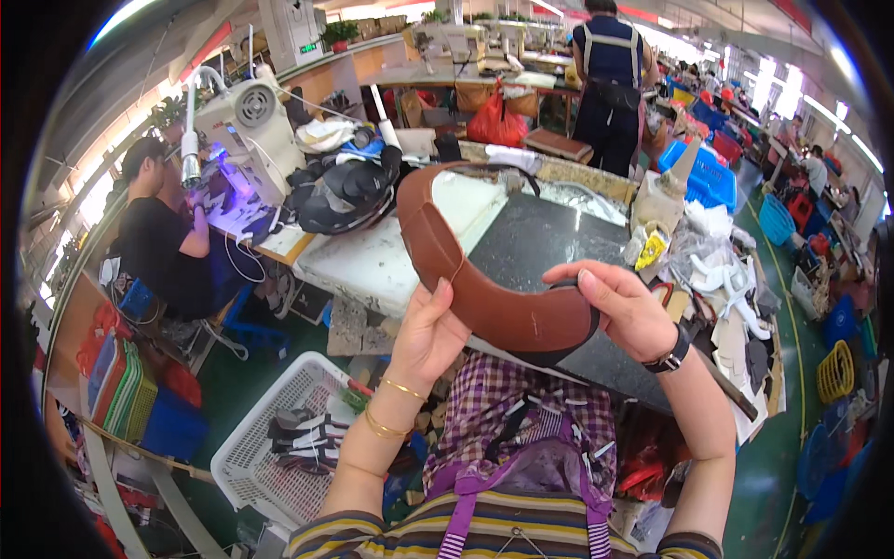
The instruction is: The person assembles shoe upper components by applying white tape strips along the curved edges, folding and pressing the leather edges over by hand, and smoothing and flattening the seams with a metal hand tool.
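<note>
Both my hands hold up a curved brown leather piece point(521, 319) with black edging, which looks like a shoe upper. My left hand point(431, 328) pinches its lower edge near the middle of the bend, thumb on the seam. At the black right end, my right hand point(622, 306) grips the piece between thumb and fingers; some of those fingers are hidden behind it. The far end curves up and back over the bench. Behind the piece lie a dark flat slab point(549, 238) and a white work surface point(358, 270).
Black shoe parts point(346, 196) are heaped at the bench's back left, beside a sewing machine point(251, 116) where a person sits. Scraps point(722, 270) pile up on the right. A white basket point(265, 452) with cut pieces stands at lower left. Another person point(610, 84) stands beyond the bench.
</note>
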Motion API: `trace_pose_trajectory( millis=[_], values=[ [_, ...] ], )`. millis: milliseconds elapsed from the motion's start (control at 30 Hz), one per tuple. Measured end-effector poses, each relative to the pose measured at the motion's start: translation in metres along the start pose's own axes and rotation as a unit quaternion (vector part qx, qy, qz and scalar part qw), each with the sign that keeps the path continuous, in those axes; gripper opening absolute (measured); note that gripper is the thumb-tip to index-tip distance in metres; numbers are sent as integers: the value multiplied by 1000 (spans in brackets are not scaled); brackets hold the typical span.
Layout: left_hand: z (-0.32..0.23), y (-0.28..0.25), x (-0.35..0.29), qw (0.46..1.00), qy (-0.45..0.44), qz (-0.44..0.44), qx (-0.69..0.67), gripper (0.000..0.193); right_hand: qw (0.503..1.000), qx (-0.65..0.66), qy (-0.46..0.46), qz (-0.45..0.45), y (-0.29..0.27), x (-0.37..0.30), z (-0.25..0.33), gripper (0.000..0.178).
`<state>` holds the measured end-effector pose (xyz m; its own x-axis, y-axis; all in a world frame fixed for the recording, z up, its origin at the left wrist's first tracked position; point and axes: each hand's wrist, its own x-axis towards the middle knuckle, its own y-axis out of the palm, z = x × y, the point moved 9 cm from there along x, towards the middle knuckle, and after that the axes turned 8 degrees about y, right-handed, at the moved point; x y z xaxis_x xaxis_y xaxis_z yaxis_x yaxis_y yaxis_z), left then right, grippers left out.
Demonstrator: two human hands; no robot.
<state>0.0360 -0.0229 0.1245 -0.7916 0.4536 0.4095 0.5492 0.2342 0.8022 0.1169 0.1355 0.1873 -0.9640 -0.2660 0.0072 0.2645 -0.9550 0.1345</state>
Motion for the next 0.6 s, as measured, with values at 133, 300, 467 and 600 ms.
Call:
trace_pose_trajectory(
  millis=[133, 300, 467, 600],
  values=[
    [-24, 0, -1, 998, 50, 26, 13, 34, 988, -144, -44, -33, 18, 21, 14, 31],
    [-40, -39, -5, 995, 80, -59, 19, 41, 992, -119, -31, 30, 33, 65, 1, 41],
    [-58, -63, 2, 985, 124, -101, 59, 42, 982, -187, 0, 15, 3, 128, -38, 49],
    [-164, -53, 34, 703, 324, -148, 616, 32, 934, -344, -85, -36, -26, 169, -53, 60]
  ],
)
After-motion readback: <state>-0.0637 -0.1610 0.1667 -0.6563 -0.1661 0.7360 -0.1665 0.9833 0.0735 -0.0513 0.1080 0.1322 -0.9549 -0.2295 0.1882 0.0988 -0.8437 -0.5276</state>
